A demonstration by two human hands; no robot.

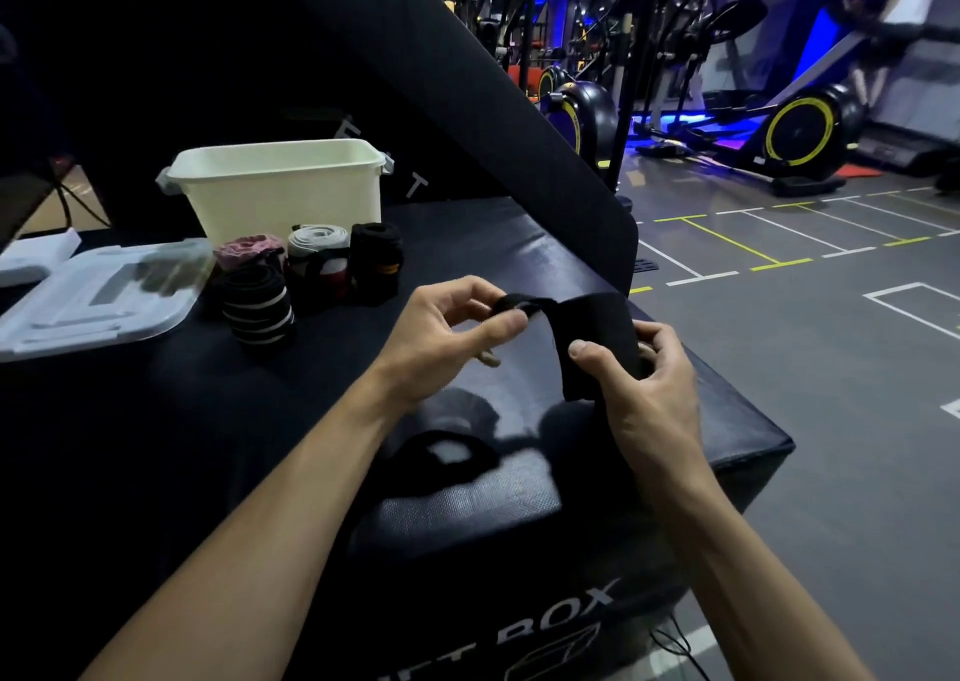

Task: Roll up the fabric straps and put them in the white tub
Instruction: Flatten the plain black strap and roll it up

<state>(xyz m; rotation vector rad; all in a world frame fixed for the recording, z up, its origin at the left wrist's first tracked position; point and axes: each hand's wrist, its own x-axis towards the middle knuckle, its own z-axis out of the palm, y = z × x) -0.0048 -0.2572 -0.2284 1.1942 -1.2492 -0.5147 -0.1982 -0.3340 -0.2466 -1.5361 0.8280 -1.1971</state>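
I hold a black fabric strap [592, 340] above the black padded box [524, 259]. My left hand [447, 337] pinches the strap's narrow end between thumb and fingers. My right hand [641, 384] grips the wide part, thumb on its front. The strap's lower end [447, 459] lies looped on the box below my wrists. The white tub [280, 187] stands at the back left. Several rolled straps stand in front of it: a pink one [248, 252], a white and red one [318, 259], a black one [376, 262], and a black one with white stripes [258, 306].
The tub's clear lid [96, 293] lies flat on the left of the box. A black padded panel [467, 83] leans behind the box. To the right, the box edge drops to the gym floor [831, 317], with exercise bikes [800, 129] further back.
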